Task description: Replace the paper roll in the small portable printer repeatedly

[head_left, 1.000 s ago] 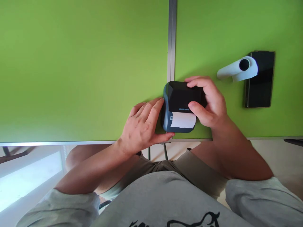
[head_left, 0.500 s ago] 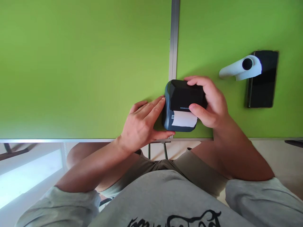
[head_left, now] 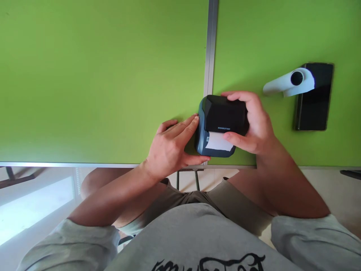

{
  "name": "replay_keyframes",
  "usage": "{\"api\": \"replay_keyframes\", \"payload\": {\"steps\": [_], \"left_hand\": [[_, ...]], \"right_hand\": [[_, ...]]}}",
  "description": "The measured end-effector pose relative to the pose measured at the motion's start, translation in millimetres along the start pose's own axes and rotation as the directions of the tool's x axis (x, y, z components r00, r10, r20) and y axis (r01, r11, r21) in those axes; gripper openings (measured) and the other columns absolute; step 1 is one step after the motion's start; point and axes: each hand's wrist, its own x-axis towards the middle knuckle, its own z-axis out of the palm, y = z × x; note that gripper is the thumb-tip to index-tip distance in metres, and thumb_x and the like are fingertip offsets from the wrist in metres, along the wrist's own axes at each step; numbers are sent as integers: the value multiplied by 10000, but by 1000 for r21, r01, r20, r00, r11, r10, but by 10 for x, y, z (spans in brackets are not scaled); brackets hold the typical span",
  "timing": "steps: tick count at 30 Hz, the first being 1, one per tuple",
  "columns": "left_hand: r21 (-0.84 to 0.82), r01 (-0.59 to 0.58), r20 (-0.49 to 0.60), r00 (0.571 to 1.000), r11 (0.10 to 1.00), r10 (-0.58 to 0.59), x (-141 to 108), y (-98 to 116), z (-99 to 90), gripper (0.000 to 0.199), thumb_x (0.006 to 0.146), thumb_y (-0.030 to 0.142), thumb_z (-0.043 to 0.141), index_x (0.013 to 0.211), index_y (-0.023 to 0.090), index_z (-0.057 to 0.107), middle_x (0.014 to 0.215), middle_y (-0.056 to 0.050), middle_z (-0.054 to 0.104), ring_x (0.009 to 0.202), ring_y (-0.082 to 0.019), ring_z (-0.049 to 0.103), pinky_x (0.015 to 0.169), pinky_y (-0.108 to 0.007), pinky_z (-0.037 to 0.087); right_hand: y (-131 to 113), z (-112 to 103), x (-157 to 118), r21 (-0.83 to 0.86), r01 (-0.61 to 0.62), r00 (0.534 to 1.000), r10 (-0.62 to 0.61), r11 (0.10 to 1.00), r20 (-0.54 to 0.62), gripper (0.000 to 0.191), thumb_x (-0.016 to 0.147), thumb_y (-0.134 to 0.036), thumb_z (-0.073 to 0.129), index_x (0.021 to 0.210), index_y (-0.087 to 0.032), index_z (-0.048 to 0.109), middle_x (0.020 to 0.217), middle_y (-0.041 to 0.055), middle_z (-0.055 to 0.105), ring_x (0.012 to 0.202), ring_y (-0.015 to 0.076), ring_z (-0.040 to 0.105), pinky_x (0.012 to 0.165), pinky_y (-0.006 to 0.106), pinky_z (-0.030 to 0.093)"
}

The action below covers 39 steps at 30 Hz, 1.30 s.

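A dark label printer (head_left: 225,113) with a black lid and grey-blue body stands near the front edge of the table, across the metal seam. White paper (head_left: 217,142) sticks out of its front slot. My left hand (head_left: 172,146) holds the printer's left side, fingertips against the wall and thumb along its front bottom edge. Around the right side wraps my right hand (head_left: 254,124), its fingers at the back corner and its thumb tip on the paper just below the lid. The lid appears closed.
To the right, a white paper roll (head_left: 282,84) with a dark core opening stands on the green table (head_left: 113,82). Beside and partly behind it lies a black phone (head_left: 316,101). A metal seam (head_left: 210,49) divides the tabletop.
My right thumb has slid down off the lid's front edge onto the paper, uncovering the lettering. The whole view has shifted slightly; my left hand keeps its hold.
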Motion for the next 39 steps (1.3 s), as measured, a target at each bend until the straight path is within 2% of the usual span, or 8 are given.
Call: {"api": "replay_keyframes", "payload": {"steps": [5, 11, 16, 23, 29, 34, 39], "left_hand": [[10, -20, -15, 1000, 1000, 20, -3, 16, -2, 918, 923, 783, 588, 1564, 136, 473, 1485, -186, 649, 1321, -265, 692, 1146, -422, 480], [17, -33, -34, 999, 999, 33, -12, 22, 6, 917, 929, 772, 593, 1563, 122, 466, 1488, -197, 644, 1318, -273, 693, 1142, -415, 475], [10, -39, -41, 998, 999, 40, -10, 16, 14, 904, 929, 770, 596, 1540, 115, 481, 1484, -195, 649, 1321, -272, 691, 1139, -413, 473], [17, -41, -45, 998, 999, 42, -7, 15, 18, 885, 937, 767, 585, 1500, 88, 501, 1462, -201, 666, 1305, -267, 699, 1135, -417, 470], [9, -21, -30, 999, 1000, 21, -7, 19, 18, 900, 935, 786, 568, 1526, 112, 487, 1475, -185, 662, 1306, -269, 698, 1144, -419, 470], [15, -18, -36, 999, 1000, 18, -10, 19, 20, 912, 925, 798, 569, 1516, 107, 498, 1466, -184, 670, 1300, -269, 700, 1147, -413, 465], [21, -14, -29, 999, 1000, 14, -8, 21, 18, 914, 930, 804, 552, 1520, 109, 492, 1461, -182, 674, 1305, -267, 696, 1151, -410, 460]], "right_hand": [[52, -23, 6, 6, 55, 998, -55, 998, -40, 861, 717, -591, 868, 1452, -361, 483, 1487, 82, 538, 1329, 326, 599, 1111, 549, 564], [-17, -128, 35, -144, 50, 997, -58, 988, -49, 721, 733, -620, 847, 1354, -362, 584, 1304, 89, 533, 1216, 336, 619, 978, 554, 613], [-126, -180, 73, -259, 64, 997, -74, 964, -27, 591, 793, -613, 796, 1264, -286, 654, 1217, 104, 538, 1126, 307, 632, 867, 491, 610], [-232, -202, 174, -277, 104, 988, -132, 955, -85, 489, 838, -597, 751, 1149, -221, 722, 1061, 79, 588, 979, 213, 630, 779, 356, 597], [-235, -182, 188, -234, 35, 984, -74, 972, -160, 503, 875, -659, 698, 1116, -220, 747, 1012, 52, 562, 865, 144, 599, 713, 298, 542], [-210, -167, 214, -188, 14, 969, -60, 982, -238, 544, 869, -720, 682, 1089, -229, 758, 950, 40, 511, 820, 138, 540, 589, 267, 445], [-198, -141, 263, -185, 41, 945, -99, 982, -313, 504, 913, -696, 649, 1018, -215, 755, 844, 27, 570, 764, 128, 562, 558, 257, 409]]}}
